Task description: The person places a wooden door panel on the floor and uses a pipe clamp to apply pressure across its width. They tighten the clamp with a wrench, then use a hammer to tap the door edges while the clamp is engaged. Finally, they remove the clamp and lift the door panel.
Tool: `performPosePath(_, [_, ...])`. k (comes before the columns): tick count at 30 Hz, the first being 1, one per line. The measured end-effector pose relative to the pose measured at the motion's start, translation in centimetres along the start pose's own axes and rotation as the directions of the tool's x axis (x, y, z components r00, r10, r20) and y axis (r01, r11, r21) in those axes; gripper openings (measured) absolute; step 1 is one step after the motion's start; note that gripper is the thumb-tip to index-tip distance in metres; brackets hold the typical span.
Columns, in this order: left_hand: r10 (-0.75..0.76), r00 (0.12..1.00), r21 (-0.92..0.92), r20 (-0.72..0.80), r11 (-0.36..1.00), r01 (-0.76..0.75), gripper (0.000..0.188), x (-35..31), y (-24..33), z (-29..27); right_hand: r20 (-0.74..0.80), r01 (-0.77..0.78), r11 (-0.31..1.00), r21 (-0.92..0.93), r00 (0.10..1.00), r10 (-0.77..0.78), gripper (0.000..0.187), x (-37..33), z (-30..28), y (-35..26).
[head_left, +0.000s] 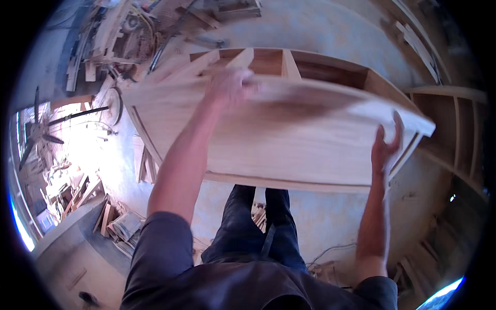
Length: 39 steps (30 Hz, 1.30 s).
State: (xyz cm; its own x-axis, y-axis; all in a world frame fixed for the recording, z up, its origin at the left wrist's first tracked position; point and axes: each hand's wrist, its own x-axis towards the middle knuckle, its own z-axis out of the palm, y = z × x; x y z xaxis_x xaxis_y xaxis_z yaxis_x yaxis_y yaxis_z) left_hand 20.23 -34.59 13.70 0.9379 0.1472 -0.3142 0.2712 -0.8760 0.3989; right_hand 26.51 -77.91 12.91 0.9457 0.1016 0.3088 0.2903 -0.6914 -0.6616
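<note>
In front of me is a long pale wooden carcass, like a cabinet, with a broad flat face (289,139) toward me. Along its far side, upright dividers (290,64) separate open compartments. A pale board (330,95) lies along the far edge of the face, smeared by motion. My left hand (230,88) reaches across to this board's edge; its fingers are too blurred to make out a grip. Near the right end, my right hand (387,144) is raised by the board's corner, with thumb and finger spread apart. Whether it touches the wood is unclear.
Another wooden frame with compartments (449,124) stands at the right. Timber offcuts (77,191) are piled at the left, beside a dark-bladed fan (39,132). More lumber (111,41) leans at the far left. A cable (330,248) trails over the floor.
</note>
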Motion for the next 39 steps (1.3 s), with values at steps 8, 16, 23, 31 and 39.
performPosePath(8, [-0.051, 0.997, 0.117, -0.061, 0.991, 0.058, 0.069, 13.6, -4.5, -0.1, 0.052, -0.836, -0.098, 0.54, -0.083, 0.995, 0.075, -22.3, 6.0, 8.7])
performPosePath(16, [-0.006, 1.0, 0.09, 0.028, 0.996, 0.004, 0.072, 21.3, -4.8, 0.9, 0.02, -0.523, -0.016, 0.852, 0.002, 1.0, 0.062, -18.4, 14.5, 6.4])
performPosePath(23, [0.045, 0.999, 0.018, 0.013, 0.999, -0.045, 0.075, 25.8, -9.2, 1.4, 0.188, -0.701, -0.294, 0.65, -0.226, 0.956, 0.056, -11.0, 10.6, 3.6])
performPosePath(31, [-0.073, 0.997, 0.028, -0.017, 0.997, 0.073, 0.074, 21.4, -17.2, 4.7, 0.176, -0.857, -0.09, 0.508, 0.001, 0.984, 0.059, -11.0, 11.0, 4.7])
performPosePath(39, [-0.095, 0.979, 0.207, -0.182, 0.969, 0.133, 0.062, 19.5, -15.4, 6.2, -0.337, -0.776, 0.346, 0.527, 0.183, 0.923, 0.069, -11.2, 16.4, 4.1])
